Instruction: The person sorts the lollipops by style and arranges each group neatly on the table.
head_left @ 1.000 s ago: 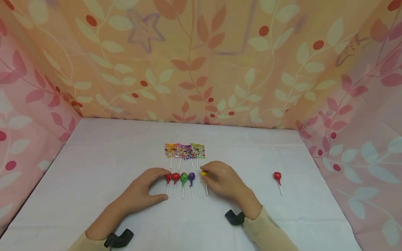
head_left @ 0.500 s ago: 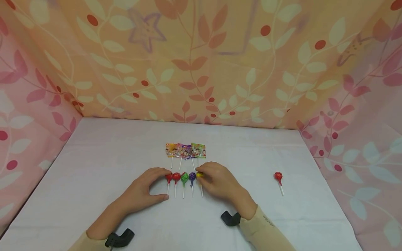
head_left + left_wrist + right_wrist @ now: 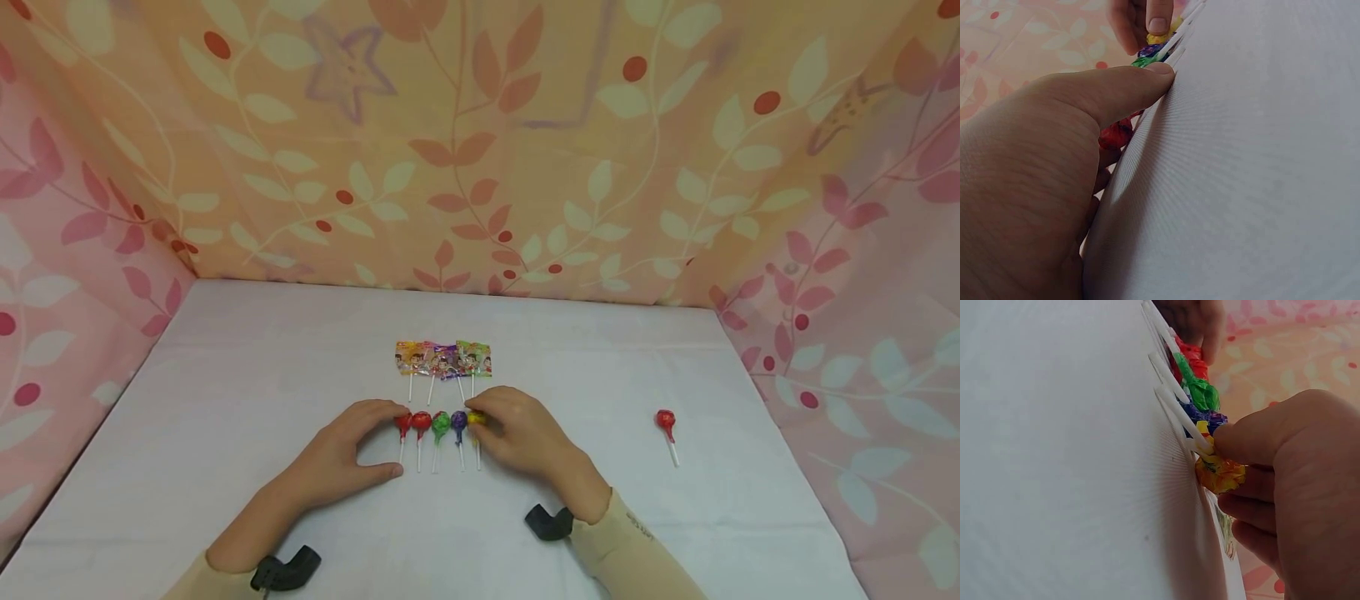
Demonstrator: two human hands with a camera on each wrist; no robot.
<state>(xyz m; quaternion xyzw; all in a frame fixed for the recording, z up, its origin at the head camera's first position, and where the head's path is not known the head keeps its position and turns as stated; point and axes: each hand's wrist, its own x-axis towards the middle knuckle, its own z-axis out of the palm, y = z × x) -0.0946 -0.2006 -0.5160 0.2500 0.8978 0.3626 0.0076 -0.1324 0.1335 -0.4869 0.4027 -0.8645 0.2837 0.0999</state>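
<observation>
Five wrapped ball lollipops would be too exact, so several stand as a row across the table's middle, sticks toward me. From the left come a red lollipop (image 3: 402, 425), another red lollipop (image 3: 422, 422), a green lollipop (image 3: 440, 423) and a purple lollipop (image 3: 459, 421). My right hand (image 3: 528, 429) pinches a yellow lollipop (image 3: 1219, 475) by its head, close beside the purple one. At the row's left end, my left hand (image 3: 341, 454) touches the outer red lollipop with its fingertips, thumb extended near the stick's lower end.
Behind the row lie several flat lollipops (image 3: 411, 358) in printed wrappers, overlapping side by side. A single red lollipop (image 3: 665, 420) lies apart at the right. The white tabletop (image 3: 300, 333) ends at patterned curtains (image 3: 465, 167) on the back and sides.
My right hand has slid the yellow lollipop leftward, closing the gap to the purple one, and its stick has swung slightly left. My left hand has stayed in place.
</observation>
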